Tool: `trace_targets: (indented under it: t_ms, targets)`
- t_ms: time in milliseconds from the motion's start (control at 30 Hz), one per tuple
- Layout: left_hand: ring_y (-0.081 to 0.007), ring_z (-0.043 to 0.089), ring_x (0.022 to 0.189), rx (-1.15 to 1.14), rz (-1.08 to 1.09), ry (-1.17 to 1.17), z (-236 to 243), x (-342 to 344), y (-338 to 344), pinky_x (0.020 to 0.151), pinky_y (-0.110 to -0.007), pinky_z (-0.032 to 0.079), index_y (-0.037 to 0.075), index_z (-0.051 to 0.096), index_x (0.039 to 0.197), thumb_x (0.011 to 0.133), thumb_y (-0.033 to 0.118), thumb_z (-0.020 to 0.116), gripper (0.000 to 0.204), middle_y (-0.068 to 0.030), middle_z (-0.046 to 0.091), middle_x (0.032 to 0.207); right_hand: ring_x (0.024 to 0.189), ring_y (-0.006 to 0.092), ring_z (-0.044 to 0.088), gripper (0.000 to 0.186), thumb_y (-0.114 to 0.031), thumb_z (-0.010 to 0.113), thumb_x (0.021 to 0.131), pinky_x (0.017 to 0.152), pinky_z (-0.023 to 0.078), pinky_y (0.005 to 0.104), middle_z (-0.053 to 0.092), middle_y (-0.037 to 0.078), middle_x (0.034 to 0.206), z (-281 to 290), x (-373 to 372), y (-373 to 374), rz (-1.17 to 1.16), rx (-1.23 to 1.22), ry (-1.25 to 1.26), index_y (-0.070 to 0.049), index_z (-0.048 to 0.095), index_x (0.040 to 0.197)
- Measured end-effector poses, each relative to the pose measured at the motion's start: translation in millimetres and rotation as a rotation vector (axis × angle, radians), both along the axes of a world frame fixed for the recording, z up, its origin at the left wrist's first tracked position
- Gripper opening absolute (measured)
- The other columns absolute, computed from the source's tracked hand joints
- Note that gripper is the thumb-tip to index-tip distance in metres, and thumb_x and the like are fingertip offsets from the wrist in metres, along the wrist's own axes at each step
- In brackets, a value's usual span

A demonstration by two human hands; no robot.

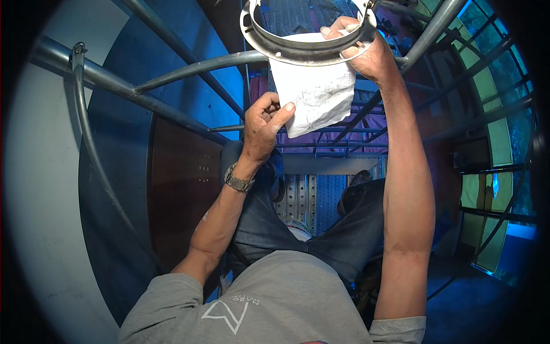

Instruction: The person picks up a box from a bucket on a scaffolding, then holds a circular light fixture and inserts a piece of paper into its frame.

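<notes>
A white metal ring (286, 53) with a dark band sits at the top of the view. A creased white paper sheet (315, 94) with faint markings hangs below it. My right hand (364, 54) is closed on the ring's right side, with fingertips over the paper's top inside the ring. My left hand (263, 123) is lower, pinching the sheet's left edge between thumb and fingers.
Metal tube railings (103, 83) cross both sides and behind the sheet. A perforated metal platform (295, 192) lies below, between my legs. A dark red panel (183, 172) stands at the left, and framed panes (478, 189) at the right.
</notes>
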State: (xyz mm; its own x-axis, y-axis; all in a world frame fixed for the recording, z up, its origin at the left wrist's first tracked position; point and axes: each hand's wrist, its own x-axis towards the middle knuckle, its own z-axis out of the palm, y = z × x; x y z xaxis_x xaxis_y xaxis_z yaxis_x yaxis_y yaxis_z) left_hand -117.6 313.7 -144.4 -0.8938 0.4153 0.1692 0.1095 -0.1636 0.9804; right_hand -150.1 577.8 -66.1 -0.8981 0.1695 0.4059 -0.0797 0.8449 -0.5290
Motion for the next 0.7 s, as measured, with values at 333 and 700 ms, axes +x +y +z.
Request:
trace_targets:
  t_ms: [333,700]
  targets:
    - [-0.0053,0.053,0.070,0.212,0.049,-0.008,23,-16,26,0.064,-0.022,0.042,-0.003,0.071,0.100,0.085,0.014,0.072,0.023,-0.0012,0.065,0.082,0.077,0.0158,0.070,0.036,-0.047,0.068,0.097,0.077,0.055,0.0370,0.074,0.003,0.080,4,9,-5,0.074,-0.087,0.089,-0.012,0.074,0.093]
    - [-0.0069,0.057,0.072,0.208,0.023,-0.061,11,-26,26,0.065,-0.022,0.045,-0.005,0.072,0.098,0.085,0.009,0.072,0.020,-0.0028,0.068,0.084,0.084,0.0179,0.071,0.032,-0.045,0.071,0.095,0.082,0.055,0.0390,0.074,0.003,0.084,9,12,-10,0.115,-0.108,0.141,-0.013,0.075,0.093]
